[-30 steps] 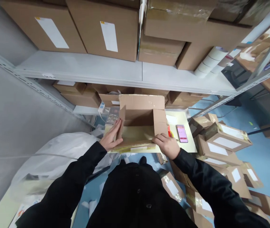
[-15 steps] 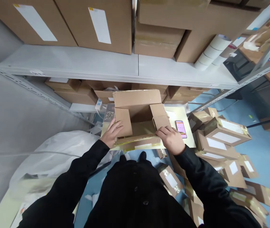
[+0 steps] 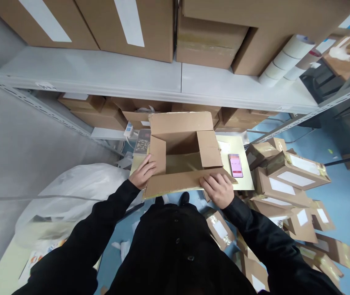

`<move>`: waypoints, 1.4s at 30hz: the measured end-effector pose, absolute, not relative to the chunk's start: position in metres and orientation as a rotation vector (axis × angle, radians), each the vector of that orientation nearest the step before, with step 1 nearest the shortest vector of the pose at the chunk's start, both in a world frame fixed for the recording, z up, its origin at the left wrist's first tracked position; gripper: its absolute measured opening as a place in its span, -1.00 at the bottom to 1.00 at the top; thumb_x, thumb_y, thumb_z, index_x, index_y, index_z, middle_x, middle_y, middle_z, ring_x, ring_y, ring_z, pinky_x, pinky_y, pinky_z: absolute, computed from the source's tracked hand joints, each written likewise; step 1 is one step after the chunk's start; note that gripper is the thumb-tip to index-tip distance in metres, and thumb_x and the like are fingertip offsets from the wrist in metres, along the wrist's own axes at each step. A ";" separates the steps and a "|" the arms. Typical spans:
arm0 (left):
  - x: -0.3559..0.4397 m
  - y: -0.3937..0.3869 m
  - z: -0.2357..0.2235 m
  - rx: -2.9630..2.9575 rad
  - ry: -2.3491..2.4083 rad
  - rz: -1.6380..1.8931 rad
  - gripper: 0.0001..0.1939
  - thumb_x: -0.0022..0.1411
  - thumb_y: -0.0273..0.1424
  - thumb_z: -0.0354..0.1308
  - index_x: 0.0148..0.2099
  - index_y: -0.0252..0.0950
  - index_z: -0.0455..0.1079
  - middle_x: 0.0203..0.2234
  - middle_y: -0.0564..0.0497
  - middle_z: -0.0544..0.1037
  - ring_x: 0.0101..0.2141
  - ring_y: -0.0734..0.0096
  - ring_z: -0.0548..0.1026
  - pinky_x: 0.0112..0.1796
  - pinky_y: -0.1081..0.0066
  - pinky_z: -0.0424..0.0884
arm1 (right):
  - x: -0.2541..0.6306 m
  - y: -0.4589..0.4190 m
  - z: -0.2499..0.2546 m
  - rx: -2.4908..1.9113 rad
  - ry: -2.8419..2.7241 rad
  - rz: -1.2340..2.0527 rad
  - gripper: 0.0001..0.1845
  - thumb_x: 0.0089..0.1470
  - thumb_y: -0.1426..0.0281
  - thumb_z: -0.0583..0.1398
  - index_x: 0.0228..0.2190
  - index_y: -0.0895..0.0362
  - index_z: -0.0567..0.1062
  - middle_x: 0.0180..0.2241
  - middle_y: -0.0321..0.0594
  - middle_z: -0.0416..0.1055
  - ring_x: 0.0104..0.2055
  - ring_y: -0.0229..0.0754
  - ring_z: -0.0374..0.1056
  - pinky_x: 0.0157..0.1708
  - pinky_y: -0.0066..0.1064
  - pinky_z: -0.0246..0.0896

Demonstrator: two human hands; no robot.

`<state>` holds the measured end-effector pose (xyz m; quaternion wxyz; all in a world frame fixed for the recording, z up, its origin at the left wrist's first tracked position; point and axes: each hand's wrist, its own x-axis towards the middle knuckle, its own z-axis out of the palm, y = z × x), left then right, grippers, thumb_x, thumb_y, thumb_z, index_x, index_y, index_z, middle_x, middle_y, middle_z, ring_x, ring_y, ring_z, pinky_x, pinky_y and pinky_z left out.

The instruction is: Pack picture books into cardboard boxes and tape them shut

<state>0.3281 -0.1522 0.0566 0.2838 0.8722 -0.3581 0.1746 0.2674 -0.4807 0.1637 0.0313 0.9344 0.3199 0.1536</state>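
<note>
A cardboard box (image 3: 182,143) stands on the pale table in front of me, with its top flaps apart and its inside bare. The near flap (image 3: 175,182) is folded out toward me over the table's edge. My left hand (image 3: 143,172) rests against the box's left side, fingers stretched along it and thumb hidden. On the right part of the near flap, my right hand (image 3: 218,188) is closed, its fingers bent over the cardboard.
A phone (image 3: 235,165) with a lit pink screen lies right of the box. Taped cartons (image 3: 294,174) are piled on the floor at right. A metal shelf (image 3: 107,73) with large cartons and tape rolls (image 3: 282,61) crosses ahead. White plastic sheeting (image 3: 67,192) lies at left.
The near flap has swung outward and down toward me, and its broad face now shows. My right hand has moved slightly down with it; my left hand remains at the box's left side.
</note>
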 end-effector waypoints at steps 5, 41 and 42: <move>0.305 -0.152 0.057 2.345 -0.944 0.431 -0.68 0.30 -0.48 -0.14 -0.11 -0.32 0.45 -0.09 -0.21 0.48 0.24 0.06 0.08 0.13 -0.02 0.27 | 0.249 -0.482 0.166 2.940 1.008 0.386 -0.76 0.18 0.48 0.05 -0.22 0.06 0.50 -0.28 -0.18 0.48 -0.26 -0.13 0.22 -0.33 -0.28 -0.03; 0.316 -0.175 0.066 2.129 -0.336 0.668 -0.29 0.06 -0.19 0.17 0.20 -0.38 0.09 0.21 -0.37 0.08 0.21 -0.09 0.12 0.05 0.01 0.27 | 0.344 -0.517 0.142 3.461 0.665 0.340 -0.51 0.07 0.30 0.14 0.05 0.15 0.39 0.10 0.08 0.18 0.15 0.12 0.15 0.07 -0.03 0.13; 0.318 -0.176 0.066 2.115 -0.312 0.623 -0.26 0.06 -0.21 0.18 0.22 -0.37 0.06 0.23 -0.37 0.05 0.22 -0.09 0.09 0.08 -0.01 0.24 | 0.350 -0.519 0.138 3.503 0.678 0.298 -0.46 0.03 0.29 0.18 0.07 0.15 0.36 0.15 0.08 0.11 0.20 0.14 0.08 0.11 0.00 0.09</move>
